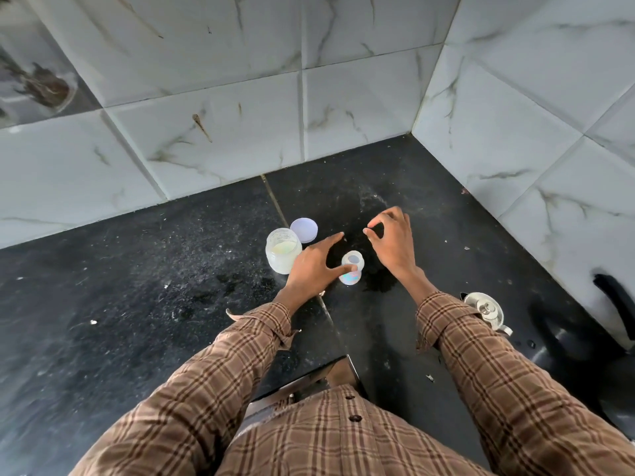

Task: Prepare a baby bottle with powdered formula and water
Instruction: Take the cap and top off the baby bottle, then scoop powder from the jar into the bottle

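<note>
Both hands were over the black desk (137, 269), near the corner of the marble-tiled walls (343, 108). Left hand (314, 264) was spread wide, fingers apart, thumb tip touching the rim of the small bottle (352, 267); not wrapped around it. Right hand (391, 240) hovered just right of the bottle, fingers curled, thumb and forefinger close in a loose pinch, nothing visible between them. Bottle was short, translucent white, open at the top, standing upright on the desk between the two hands; contents not readable. Wider translucent jar (283, 250) stood just left of the left hand, open, with pale whitish contents low inside. Round pale lid (304, 230) lay flat behind the jar, touching or nearly touching it. Metal kettle (486, 309) sat by the right sleeve (481, 355), partly hidden.
</note>
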